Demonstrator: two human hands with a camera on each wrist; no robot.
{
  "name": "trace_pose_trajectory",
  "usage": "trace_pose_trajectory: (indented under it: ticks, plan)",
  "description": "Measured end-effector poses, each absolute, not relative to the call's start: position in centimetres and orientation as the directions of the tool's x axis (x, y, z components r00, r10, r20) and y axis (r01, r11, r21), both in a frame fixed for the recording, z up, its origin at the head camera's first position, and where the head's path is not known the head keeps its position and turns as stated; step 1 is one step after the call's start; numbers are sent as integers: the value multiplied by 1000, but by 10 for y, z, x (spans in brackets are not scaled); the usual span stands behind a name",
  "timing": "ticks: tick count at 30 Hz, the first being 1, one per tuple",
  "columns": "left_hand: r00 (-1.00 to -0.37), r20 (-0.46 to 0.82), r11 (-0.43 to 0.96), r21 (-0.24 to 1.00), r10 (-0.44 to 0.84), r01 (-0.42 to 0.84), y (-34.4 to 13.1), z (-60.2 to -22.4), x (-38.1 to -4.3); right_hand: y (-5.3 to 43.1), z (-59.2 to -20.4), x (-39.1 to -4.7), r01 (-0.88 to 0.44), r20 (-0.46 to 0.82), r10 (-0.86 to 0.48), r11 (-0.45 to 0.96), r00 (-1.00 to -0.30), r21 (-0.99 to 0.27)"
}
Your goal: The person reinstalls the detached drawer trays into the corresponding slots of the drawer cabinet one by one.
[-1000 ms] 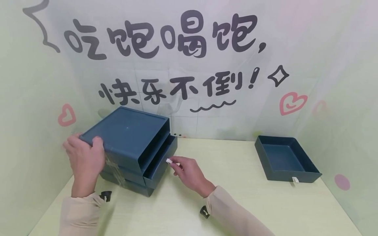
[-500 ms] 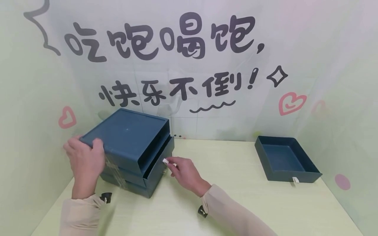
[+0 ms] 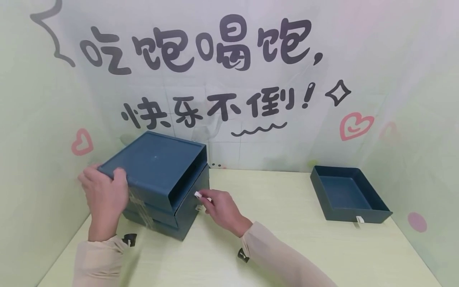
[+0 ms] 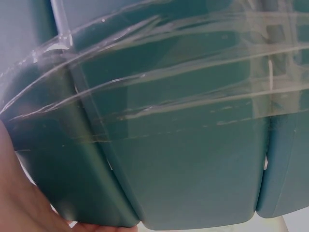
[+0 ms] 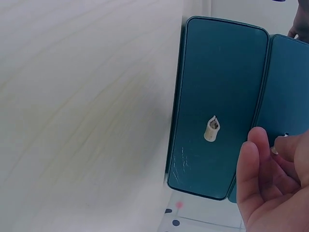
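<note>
Blue cabinet (image 3: 154, 157) stands near the left edge of the table (image 3: 272, 239), toward its back left corner. Left hand (image 3: 105, 195): partly closed, gripping the cabinet's top edge, thumb over the top face. Clear tape (image 4: 193, 92) crosses the cabinet side beside it. Right hand (image 3: 224, 211): thumb and forefinger pinch the white pull tab (image 3: 198, 194) of the middle drawer (image 3: 188, 204), whose front sits about flush. Bottom drawer (image 5: 217, 87) is in place below it. Loose blue drawer (image 3: 344, 191) lies near the table's back right corner.
</note>
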State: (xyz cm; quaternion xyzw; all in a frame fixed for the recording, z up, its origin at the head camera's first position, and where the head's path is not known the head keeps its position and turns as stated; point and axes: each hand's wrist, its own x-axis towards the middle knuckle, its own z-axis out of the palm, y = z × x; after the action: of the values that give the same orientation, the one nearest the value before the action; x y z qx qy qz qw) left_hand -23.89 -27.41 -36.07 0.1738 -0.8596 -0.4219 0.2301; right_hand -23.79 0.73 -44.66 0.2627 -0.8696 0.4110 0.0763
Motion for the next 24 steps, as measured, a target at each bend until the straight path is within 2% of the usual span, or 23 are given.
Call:
trace_pose_trajectory:
  ticks: [15, 24]
  plan:
    - [-835, 237, 584, 803, -497, -120, -277, -362, -242, 0, -449, -245, -520, 356, -386, 525, -851, -674]
    - [-843, 220, 575, 809, -490, -124, -276, -360, -248, 2, -446, -248, -459, 309, -354, 514, -883, -725]
